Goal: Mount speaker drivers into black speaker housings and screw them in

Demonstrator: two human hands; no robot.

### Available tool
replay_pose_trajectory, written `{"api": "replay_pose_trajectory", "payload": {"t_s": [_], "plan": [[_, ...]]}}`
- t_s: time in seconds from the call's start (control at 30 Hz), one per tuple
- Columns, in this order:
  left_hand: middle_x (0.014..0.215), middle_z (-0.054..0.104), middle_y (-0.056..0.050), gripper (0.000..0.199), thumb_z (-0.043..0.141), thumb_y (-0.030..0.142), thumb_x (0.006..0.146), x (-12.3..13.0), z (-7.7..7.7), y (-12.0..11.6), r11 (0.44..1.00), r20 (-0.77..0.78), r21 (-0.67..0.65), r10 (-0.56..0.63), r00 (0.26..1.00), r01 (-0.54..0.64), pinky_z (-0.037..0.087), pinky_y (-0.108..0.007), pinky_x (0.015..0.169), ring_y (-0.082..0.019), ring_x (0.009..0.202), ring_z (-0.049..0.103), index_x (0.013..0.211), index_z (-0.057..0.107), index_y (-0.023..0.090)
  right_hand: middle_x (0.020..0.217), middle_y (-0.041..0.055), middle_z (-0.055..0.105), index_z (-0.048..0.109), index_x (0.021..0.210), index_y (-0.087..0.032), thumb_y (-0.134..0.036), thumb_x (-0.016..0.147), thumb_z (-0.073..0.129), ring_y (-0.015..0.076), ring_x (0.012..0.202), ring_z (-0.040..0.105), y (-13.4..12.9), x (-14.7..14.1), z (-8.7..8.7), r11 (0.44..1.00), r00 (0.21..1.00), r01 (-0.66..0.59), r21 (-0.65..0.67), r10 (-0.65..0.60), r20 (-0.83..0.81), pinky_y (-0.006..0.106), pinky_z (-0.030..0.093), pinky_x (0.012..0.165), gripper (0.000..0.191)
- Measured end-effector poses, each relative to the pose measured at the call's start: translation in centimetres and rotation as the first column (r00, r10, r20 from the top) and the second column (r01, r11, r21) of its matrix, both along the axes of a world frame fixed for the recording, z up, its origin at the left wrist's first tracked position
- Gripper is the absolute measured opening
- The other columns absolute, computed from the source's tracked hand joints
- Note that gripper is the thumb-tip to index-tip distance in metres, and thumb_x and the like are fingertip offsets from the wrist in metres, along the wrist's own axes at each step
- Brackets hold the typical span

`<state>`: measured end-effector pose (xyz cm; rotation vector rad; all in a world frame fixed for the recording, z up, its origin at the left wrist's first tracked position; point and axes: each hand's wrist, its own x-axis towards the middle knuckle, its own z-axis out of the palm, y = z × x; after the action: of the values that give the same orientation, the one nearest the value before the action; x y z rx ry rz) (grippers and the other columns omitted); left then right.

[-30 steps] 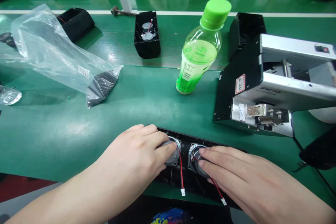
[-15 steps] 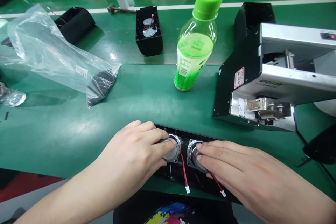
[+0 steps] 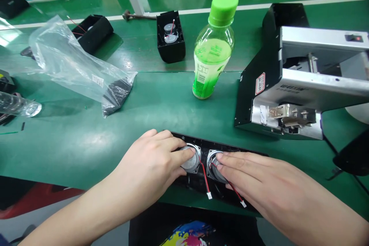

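Note:
A long black housing [image 3: 201,180] lies at the near edge of the green table, with two round speakers in it. My left hand [image 3: 161,157] has its fingers around the left speaker [image 3: 191,160], thumb or fingertip on its back. Against the right speaker [image 3: 212,163] rest the fingers of my right hand [image 3: 253,177], pressed together and partly covering it. From each speaker a red and black wire runs toward me, ending in a white connector [image 3: 209,195] on the left and another white connector [image 3: 243,203] on the right.
A green-capped bottle [image 3: 213,54] stands beyond the housing. At the right is a silver and black machine [image 3: 268,84]. A plastic bag [image 3: 75,65] lies at the left, near black casings [image 3: 171,52] at the back. A clear bottle [image 3: 31,108] shows far left.
The view has shifted slightly, so the background sits a little further right on the left side. Both hands remain on the speakers in much the same pose.

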<state>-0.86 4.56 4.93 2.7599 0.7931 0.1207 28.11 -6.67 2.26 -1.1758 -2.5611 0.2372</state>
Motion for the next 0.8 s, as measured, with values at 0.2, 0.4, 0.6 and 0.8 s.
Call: {"api": "replay_pose_trajectory", "payload": {"t_s": [0.2,0.4,0.6,0.8], "plan": [[0.116,0.081,0.001,0.037,0.088,0.024,0.091,-0.1,0.2,-0.1,0.999,-0.053,0.027,-0.016,0.998,0.018,0.039,-0.041,0.077,-0.024,0.097,0.069,0.125,0.074,0.027,0.152,-0.0020,0.067,0.062,0.151,-0.022,-0.008,0.105,0.056,0.0185,0.135,0.067,-0.1,0.0,-0.5,0.999,1.000,0.019,-0.049,-0.019,-0.001,0.044,0.065,0.115,0.048],[0.115,0.082,0.003,0.032,0.089,0.030,0.092,0.3,0.3,0.2,1.000,-0.077,0.004,-0.012,0.997,0.013,0.040,-0.040,0.077,-0.023,0.102,0.072,0.121,0.076,0.028,0.145,-0.0011,0.070,0.062,0.143,-0.021,-0.010,0.107,0.058,0.0157,0.134,0.067,0.1,-0.1,-0.9,0.998,0.999,0.032,-0.059,-0.034,-0.033,0.039,0.062,0.119,0.039],[0.116,0.082,0.001,0.033,0.090,0.028,0.091,0.3,0.4,0.0,1.000,-0.090,0.013,0.003,0.996,-0.002,0.041,-0.040,0.079,-0.023,0.105,0.072,0.121,0.078,0.028,0.132,0.0029,0.077,0.066,0.132,-0.018,-0.014,0.108,0.058,0.0205,0.119,0.076,0.6,-0.5,-0.6,0.999,0.999,0.022,0.030,-0.020,-0.048,0.042,0.072,0.100,0.026],[0.115,0.081,-0.001,0.032,0.090,0.026,0.091,0.4,0.2,-0.4,0.999,-0.077,0.009,0.034,0.996,-0.034,0.045,-0.038,0.082,-0.022,0.108,0.072,0.122,0.081,0.028,0.125,0.0054,0.080,0.073,0.122,-0.016,-0.017,0.108,0.061,0.0252,0.110,0.080,0.8,-1.0,-0.7,0.996,0.997,0.056,0.074,-0.052,-0.054,0.045,0.074,0.093,0.019]]}}
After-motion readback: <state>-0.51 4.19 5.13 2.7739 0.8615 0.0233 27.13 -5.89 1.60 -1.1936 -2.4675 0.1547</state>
